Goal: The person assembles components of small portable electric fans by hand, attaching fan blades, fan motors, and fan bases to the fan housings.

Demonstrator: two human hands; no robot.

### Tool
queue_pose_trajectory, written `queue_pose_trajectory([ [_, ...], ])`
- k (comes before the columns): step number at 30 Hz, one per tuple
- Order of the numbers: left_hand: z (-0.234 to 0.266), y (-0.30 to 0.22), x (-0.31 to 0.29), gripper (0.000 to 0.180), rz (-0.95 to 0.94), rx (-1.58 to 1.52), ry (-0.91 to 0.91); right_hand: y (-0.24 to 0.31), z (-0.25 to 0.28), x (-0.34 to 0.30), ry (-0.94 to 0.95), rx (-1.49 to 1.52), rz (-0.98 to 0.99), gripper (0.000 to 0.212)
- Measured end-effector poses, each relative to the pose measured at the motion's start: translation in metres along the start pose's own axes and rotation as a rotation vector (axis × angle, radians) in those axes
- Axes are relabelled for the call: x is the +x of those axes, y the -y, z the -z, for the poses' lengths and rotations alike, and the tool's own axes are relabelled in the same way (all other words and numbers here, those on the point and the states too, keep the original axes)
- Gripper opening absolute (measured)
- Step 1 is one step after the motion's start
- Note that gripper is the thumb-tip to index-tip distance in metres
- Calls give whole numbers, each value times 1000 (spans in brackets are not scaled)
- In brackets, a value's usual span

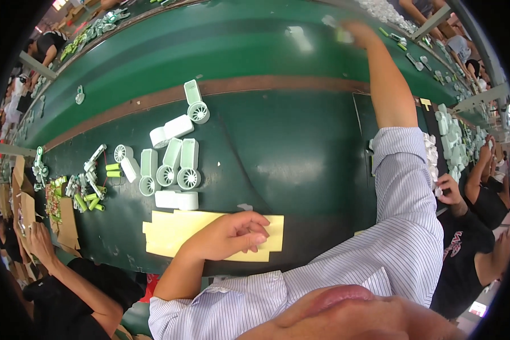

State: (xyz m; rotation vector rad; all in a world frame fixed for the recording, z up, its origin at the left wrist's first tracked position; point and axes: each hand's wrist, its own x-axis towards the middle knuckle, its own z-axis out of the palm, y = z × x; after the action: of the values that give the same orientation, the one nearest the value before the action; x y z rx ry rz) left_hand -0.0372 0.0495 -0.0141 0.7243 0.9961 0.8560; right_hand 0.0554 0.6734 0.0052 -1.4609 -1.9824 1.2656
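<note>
My left hand (235,235) rests on yellow card sheets (170,235) at the table's near edge; its fingers are loosely curled, with gaps between them and nothing visible in them. My right hand (360,34) reaches far out over the green conveyor belt (232,42), smeared by motion. A blurred pale yellow-green piece (344,36) is at its fingertips; whether it is gripped cannot be made out. A blurred whitish piece (299,38) lies left of that hand. Pale green handheld-fan shells (189,161) with round slatted ends lie beyond my left hand; a white shell (177,199) borders the card.
Green cylindrical cells with wired fan parts (90,192) lie left, beside an open cardboard box (68,224). More pale shells (450,139) are heaped at right. Co-workers sit on both sides, one hand (39,243) at left and another (449,190) at right. Metal posts stand beyond.
</note>
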Motion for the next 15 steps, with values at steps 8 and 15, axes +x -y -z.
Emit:
queue_pose_trajectory([
  [8, -11, 13, -6, 33, -75, 100, -76, -4, 10, -199, 255, 329, 119, 28],
  [15, -23, 11, -4, 34, -149, 276, -145, -59, -92, -382, 67, -315, 722, 24],
])
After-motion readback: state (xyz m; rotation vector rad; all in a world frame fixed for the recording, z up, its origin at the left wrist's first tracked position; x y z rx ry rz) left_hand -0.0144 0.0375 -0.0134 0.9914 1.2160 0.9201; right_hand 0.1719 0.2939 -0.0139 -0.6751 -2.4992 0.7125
